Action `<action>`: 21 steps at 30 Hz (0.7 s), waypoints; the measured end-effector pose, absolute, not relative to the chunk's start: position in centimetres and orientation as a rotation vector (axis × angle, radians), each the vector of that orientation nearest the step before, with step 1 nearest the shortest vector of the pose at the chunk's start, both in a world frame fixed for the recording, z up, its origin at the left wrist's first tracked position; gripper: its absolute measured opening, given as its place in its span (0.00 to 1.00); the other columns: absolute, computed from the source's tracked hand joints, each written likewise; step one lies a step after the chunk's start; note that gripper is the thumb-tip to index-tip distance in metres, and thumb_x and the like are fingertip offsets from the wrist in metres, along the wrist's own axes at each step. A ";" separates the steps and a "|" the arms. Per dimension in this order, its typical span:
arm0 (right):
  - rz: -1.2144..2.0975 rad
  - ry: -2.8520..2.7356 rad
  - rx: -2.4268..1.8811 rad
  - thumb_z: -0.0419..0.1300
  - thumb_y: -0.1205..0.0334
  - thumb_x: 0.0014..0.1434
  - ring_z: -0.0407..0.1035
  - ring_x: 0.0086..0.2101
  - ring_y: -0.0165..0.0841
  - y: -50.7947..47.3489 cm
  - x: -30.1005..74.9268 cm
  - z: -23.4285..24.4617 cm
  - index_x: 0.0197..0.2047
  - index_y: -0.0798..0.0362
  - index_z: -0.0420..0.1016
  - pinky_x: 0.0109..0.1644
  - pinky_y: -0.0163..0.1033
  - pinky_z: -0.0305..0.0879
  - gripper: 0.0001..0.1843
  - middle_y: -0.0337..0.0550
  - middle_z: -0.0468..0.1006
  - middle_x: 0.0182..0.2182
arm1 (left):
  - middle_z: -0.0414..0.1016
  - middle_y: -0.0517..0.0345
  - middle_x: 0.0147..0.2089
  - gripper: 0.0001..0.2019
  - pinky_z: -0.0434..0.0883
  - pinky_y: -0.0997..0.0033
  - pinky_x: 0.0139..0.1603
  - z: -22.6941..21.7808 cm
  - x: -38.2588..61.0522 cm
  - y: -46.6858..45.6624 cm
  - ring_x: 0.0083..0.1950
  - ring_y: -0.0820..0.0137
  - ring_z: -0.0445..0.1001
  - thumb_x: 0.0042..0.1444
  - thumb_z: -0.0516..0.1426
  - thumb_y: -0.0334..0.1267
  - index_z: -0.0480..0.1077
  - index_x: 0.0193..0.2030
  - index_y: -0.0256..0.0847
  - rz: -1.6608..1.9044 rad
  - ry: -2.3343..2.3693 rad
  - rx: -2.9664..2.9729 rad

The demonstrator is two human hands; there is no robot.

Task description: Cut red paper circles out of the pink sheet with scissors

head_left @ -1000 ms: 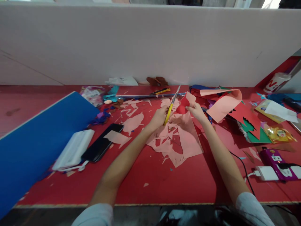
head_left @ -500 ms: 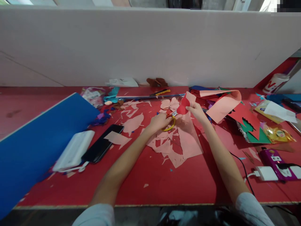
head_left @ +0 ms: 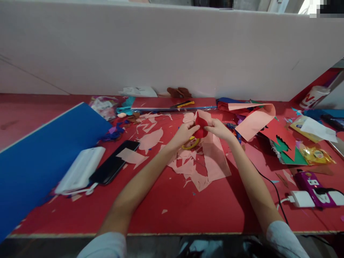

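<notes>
- The left hand (head_left: 185,132) and right hand (head_left: 219,129) meet over the middle of the desk (head_left: 188,211), fingers closed from both sides on a small red paper cut-out (head_left: 201,129).
- The red paper cut-out is pinched between the two hands and lifted clear of the desk, with a pink piece showing just behind it at 12 o'clock.
- Just under the left hand, at 6 o'clock, shows the yellow handle of the scissors (head_left: 190,144); I cannot tell whether the hand touches it.
- Pink paper scraps (head_left: 213,161) lie spread on the desk below the hands, from 5 to 7 o'clock.
- At 2 o'clock of the right hand a curled pink sheet (head_left: 254,120) rests on a heap of coloured paper; past it, at 4 o'clock, lie red and green sheets (head_left: 286,147).
- At 8 o'clock of the left hand a black phone (head_left: 114,162) lies with a pink scrap across its top, a white box (head_left: 80,170) just beside it, and a blue board (head_left: 40,157) further left.
- At 12 o'clock, near the white partition (head_left: 172,50), sits a yellow utility knife (head_left: 184,104).
- Far out at 4 o'clock, by the desk's near edge, are a purple device (head_left: 311,182) and a white charger (head_left: 301,199).
</notes>
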State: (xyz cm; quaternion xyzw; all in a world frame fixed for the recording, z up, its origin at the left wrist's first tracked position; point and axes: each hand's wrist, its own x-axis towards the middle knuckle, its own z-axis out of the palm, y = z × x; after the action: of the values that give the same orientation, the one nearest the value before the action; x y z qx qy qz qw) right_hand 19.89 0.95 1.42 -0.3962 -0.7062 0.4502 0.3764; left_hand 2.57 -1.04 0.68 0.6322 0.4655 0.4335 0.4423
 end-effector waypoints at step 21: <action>1.248 -1.667 -1.113 0.59 0.55 0.45 0.58 0.24 0.26 -2.4 21.8 0.2 0.23 0.54 0.64 0.30 0.33 0.54 0.12 0.32 0.63 0.20 | 0.60 0.65 0.20 0.13 0.58 0.77 0.21 -1.3 5.1 -4.2 0.21 0.76 0.60 0.51 0.54 0.44 0.61 0.22 0.39 1.127 1.231 1.526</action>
State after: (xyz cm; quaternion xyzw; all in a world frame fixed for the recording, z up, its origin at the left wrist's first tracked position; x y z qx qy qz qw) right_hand 21.78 -2.37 0.23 -0.4359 -0.6529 0.4889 0.3804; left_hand 5.12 -4.16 -1.26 0.6106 0.4925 0.4508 0.4258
